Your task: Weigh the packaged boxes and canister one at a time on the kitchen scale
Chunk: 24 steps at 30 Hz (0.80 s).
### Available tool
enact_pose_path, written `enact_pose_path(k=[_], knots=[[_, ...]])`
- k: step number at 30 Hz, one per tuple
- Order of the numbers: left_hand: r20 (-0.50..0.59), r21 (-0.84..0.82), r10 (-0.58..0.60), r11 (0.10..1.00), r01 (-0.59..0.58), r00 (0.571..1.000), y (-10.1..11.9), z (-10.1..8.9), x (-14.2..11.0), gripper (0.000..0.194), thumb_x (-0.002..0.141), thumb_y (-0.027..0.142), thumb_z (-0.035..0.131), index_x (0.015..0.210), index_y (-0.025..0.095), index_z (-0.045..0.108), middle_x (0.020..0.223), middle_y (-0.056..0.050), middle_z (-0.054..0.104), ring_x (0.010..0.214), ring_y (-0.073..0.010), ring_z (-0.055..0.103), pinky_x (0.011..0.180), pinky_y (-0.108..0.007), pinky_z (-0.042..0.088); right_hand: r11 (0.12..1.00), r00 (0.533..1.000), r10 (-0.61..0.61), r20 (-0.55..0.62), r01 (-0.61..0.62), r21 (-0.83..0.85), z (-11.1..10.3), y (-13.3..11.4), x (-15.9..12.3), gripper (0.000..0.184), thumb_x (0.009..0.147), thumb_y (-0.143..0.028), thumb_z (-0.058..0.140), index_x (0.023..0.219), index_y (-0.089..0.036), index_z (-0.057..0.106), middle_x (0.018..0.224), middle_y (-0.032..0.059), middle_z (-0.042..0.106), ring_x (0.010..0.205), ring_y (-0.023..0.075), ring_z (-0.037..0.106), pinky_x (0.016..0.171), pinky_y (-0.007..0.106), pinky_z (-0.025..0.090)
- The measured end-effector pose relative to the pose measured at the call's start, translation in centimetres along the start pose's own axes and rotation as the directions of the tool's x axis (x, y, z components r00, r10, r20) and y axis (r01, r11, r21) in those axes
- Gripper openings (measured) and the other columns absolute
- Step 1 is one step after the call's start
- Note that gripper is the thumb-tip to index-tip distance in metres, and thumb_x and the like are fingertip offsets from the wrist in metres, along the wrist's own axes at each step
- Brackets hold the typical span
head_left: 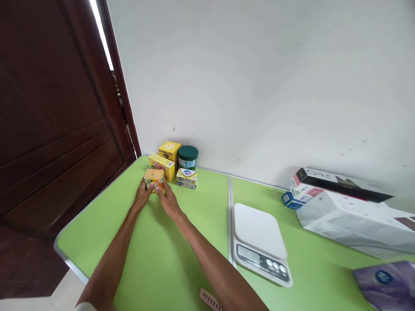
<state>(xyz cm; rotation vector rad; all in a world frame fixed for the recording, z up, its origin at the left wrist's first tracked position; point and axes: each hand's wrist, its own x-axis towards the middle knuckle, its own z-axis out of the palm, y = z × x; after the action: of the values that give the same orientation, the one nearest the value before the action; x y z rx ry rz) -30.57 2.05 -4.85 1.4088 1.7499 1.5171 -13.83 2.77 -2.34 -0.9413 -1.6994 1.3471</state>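
Observation:
Both of my hands are around a small box (154, 174) with an orange top and a green-and-orange printed front, at the far left of the green table. My left hand (142, 192) grips its left side, and my right hand (167, 199) closes on its right side, with the thumbs meeting on the front. Just behind it lies a yellow box (166, 165) with red lettering. A taller yellow carton (170, 147) and a tub with a dark green lid (188, 153) stand at the back. To the right sits a small white-and-yellow box (187, 179).
A white kitchen scale (259, 233) lies right of the seam in the green table (155, 259). Several boxes, including a large white box (350, 220), are stacked at the right by the wall. A purple pack (385, 283) is at the lower right. A dark door (48, 129) borders the left.

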Motion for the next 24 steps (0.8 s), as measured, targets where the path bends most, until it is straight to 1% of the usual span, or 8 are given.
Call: enact_pose_path(k=[4,10,13,17,19,21,23,24], knots=[[0.058,0.025,-0.037,0.999,0.036,0.998,-0.4,-0.5,1.6,0.067,0.08,0.064,0.07,0.126,0.016,0.063,0.118,-0.014,0.077,0.105,-0.0291,0.073,0.096,-0.044,0.058,1.0,1.0,0.007,0.007,-0.007,-0.012,0.0,0.3,0.5,0.1,0.089,-0.083,0.047,0.164,-0.018,0.039,0.172,0.0128,0.034,0.162,0.0335,0.026,0.131,0.053,0.022],[0.008,0.132,-0.037,0.991,0.036,0.999,-0.4,-0.2,2.1,0.058,0.077,0.066,0.071,0.109,0.017,0.067,0.105,-0.011,0.078,0.095,-0.0281,0.073,0.091,-0.042,0.058,0.998,0.997,0.048,0.068,-0.045,-0.044,-0.9,-0.4,0.2,0.094,0.092,-0.073,0.054,0.164,-0.016,0.038,0.171,0.0152,0.035,0.161,0.0336,0.028,0.131,0.053,0.022],[-0.037,0.164,-0.021,0.986,0.027,0.999,0.1,0.2,1.8,0.055,0.075,0.066,0.068,0.102,0.018,0.065,0.104,-0.011,0.076,0.092,-0.0273,0.072,0.089,-0.042,0.058,0.997,0.993,0.029,0.115,-0.02,-0.079,-3.0,-0.8,-3.3,0.086,0.095,-0.064,0.059,0.163,-0.016,0.039,0.166,0.0191,0.042,0.155,0.0356,0.04,0.126,0.054,0.034],[-0.056,0.191,-0.026,0.981,0.036,0.998,1.7,0.4,1.7,0.049,0.071,0.065,0.068,0.091,0.02,0.062,0.097,-0.01,0.074,0.094,-0.0293,0.07,0.089,-0.044,0.059,0.994,0.992,-0.042,0.122,0.054,-0.092,-7.5,-1.7,-11.5,0.066,0.101,-0.058,0.057,0.155,-0.02,0.051,0.152,0.0176,0.059,0.133,0.033,0.063,0.106,0.05,0.055],[-0.053,0.219,-0.044,0.974,0.055,0.998,2.6,0.3,1.8,0.045,0.073,0.063,0.067,0.086,0.021,0.059,0.094,-0.009,0.073,0.094,-0.0303,0.07,0.091,-0.047,0.059,0.992,0.997,-0.075,0.01,0.075,-0.1,-10.4,-2.4,-15.9,0.053,0.104,-0.053,0.055,0.148,-0.023,0.059,0.141,0.0141,0.067,0.122,0.0298,0.07,0.098,0.045,0.059],[-0.102,0.352,-0.11,0.925,0.14,0.989,3.4,0.3,1.7,0.043,0.077,0.064,0.065,0.083,0.022,0.058,0.092,-0.005,0.073,0.095,-0.0284,0.071,0.094,-0.049,0.059,0.986,0.968,-0.106,-0.226,0.073,-0.148,-13.8,-2.9,-20.1,0.042,0.105,-0.047,0.055,0.138,-0.025,0.066,0.131,0.0111,0.072,0.115,0.0277,0.072,0.095,0.044,0.06],[-0.123,0.436,-0.118,0.885,0.161,0.985,4.1,0.5,1.2,0.044,0.08,0.068,0.061,0.085,0.025,0.058,0.094,0.001,0.073,0.1,-0.0265,0.072,0.1,-0.053,0.058,0.969,0.833,-0.156,-0.531,0.026,-0.244,-17.9,-3.0,-24.3,0.035,0.104,-0.045,0.056,0.13,-0.026,0.07,0.128,0.011,0.073,0.114,0.0281,0.072,0.095,0.045,0.06],[-0.137,0.442,-0.116,0.881,0.165,0.984,4.4,0.6,0.7,0.045,0.081,0.071,0.061,0.088,0.026,0.058,0.098,0.004,0.074,0.104,-0.0257,0.072,0.103,-0.054,0.057,0.957,0.716,-0.186,-0.672,-0.023,-0.29,-20.2,-2.9,-26.4,0.035,0.103,-0.045,0.057,0.129,-0.026,0.07,0.13,0.0121,0.072,0.116,0.0291,0.071,0.095,0.047,0.06]])
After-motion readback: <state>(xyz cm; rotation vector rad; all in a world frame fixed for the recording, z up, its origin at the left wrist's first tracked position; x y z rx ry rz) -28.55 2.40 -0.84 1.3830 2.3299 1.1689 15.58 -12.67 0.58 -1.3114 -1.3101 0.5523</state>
